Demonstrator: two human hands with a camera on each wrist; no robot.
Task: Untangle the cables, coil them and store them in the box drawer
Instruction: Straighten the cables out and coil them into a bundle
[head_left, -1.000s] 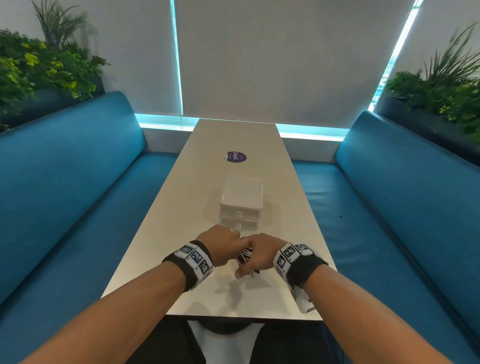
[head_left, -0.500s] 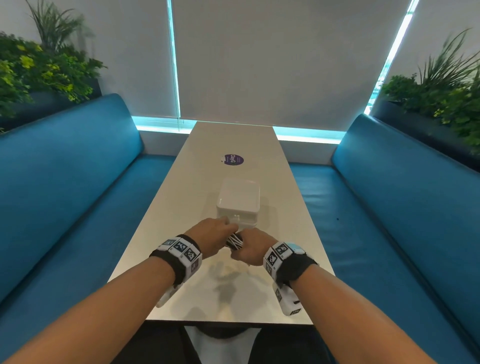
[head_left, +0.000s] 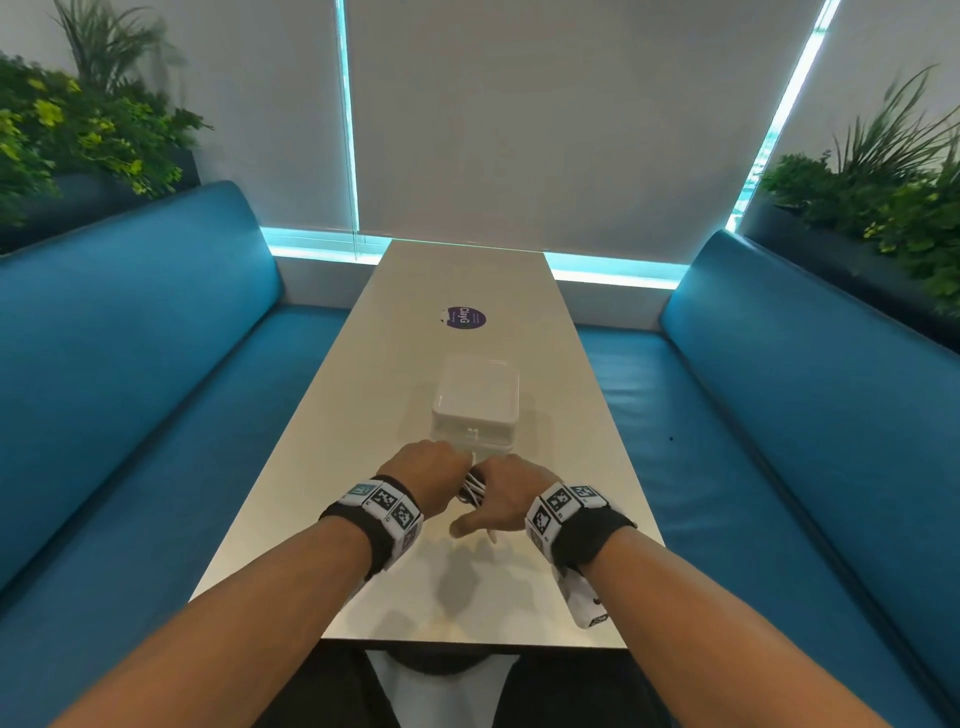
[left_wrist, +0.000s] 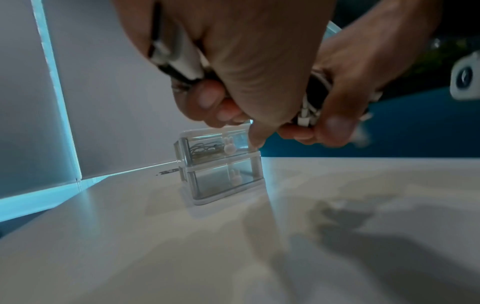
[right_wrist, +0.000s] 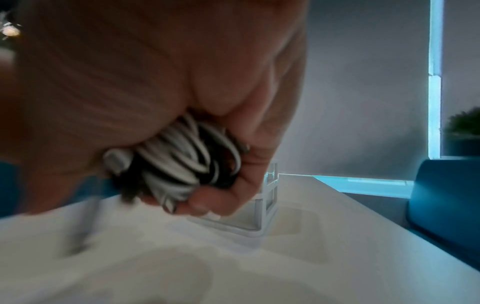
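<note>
The bundle of thin white and black cables (right_wrist: 182, 162) sits gathered in loops between the two hands, held above the pale table top (head_left: 467, 597) and just in front of the small clear plastic two-drawer box (left_wrist: 221, 164). Against a second ago, the hands have travelled away from the table's near edge toward the box, and the bundle now hangs almost against its front. The right hand (head_left: 506, 493) has its fingers curled round the loops, thumb pressing them into the palm; one white plug end (right_wrist: 116, 160) pokes out beside the thumb. The left hand (head_left: 431, 475) pinches the other part of the cables, a white connector (left_wrist: 182, 59) showing between its curled fingers.

Both drawers look closed, their little white rabbit-shaped knobs (left_wrist: 229, 146) facing the hands. The upper drawer already holds a pale coiled cable; the lower one appears empty.

The coiling looks about finished, and the approach suggests storing comes next. One hand will probably need to free itself for a knob, with a risk that the loops spring loose.

Blue upholstered benches (head_left: 156, 389) flank the table.
</note>
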